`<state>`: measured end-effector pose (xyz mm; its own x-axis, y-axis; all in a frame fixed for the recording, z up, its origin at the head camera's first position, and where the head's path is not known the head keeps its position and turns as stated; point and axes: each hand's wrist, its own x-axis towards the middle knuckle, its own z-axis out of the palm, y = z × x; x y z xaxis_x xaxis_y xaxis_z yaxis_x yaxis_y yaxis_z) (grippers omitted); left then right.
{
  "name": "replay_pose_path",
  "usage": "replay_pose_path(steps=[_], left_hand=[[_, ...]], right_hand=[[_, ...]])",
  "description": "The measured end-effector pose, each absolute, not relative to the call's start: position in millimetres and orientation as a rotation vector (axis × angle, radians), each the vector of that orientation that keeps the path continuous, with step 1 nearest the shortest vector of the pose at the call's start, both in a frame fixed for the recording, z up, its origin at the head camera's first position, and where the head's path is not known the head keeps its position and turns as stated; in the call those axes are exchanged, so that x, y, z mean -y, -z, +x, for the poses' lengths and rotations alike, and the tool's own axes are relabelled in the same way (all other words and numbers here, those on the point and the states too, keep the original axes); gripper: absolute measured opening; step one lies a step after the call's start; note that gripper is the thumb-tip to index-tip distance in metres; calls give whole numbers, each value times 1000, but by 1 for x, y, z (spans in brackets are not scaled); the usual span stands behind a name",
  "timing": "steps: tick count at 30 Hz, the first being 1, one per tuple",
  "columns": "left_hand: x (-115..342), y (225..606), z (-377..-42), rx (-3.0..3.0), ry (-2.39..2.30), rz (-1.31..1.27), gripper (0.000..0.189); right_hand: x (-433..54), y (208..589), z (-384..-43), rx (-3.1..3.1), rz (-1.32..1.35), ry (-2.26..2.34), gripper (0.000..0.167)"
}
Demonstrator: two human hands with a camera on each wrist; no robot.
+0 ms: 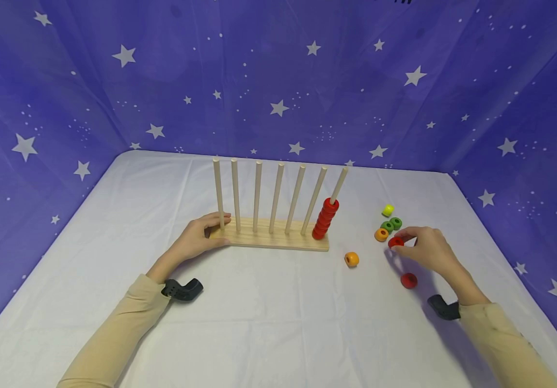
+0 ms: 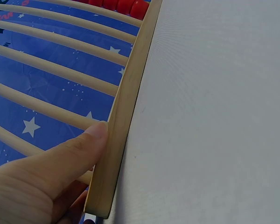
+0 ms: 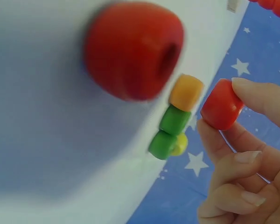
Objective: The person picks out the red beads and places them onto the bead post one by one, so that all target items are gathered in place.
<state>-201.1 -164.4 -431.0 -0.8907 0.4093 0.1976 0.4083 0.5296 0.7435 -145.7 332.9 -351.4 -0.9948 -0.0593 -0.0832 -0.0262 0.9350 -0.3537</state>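
A wooden base [image 1: 273, 241] with several upright pegs stands mid-table. My left hand [image 1: 197, 235] grips its left end, the thumb lying along the front edge in the left wrist view. Red beads [image 1: 325, 218] are stacked on the rightmost peg; the other pegs are bare. Off to the right, my right hand [image 1: 429, 249] pinches a red bead [image 3: 222, 104] between thumb and fingertips. Another red bead [image 1: 409, 280] lies on the cloth below that hand, large and near in the right wrist view.
Beyond the right hand's fingertips lie an orange bead [image 1: 381, 234], two green beads [image 1: 387, 227] and a yellow bead [image 1: 388, 210]. A second orange bead [image 1: 352, 259] sits nearer the base. White cloth [image 1: 269, 312] covers the table, with a starry blue backdrop [image 1: 239, 81] behind.
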Motion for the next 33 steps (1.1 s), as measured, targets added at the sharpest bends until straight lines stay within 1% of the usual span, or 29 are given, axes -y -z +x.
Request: replay_pose_path(steps=[10,22,33], left_hand=[[164,431,-201,-2738,-1341,725,57],[164,430,-201,-2737,-1344,728,57],[163,430,-201,-2729,-1358,719,57]], right_hand=[[-335,327,-146,-3124,-152,589,31],[-332,309,-151,-3197,-213,589,30],[-318,289,-152,-3273,-245,566,28]])
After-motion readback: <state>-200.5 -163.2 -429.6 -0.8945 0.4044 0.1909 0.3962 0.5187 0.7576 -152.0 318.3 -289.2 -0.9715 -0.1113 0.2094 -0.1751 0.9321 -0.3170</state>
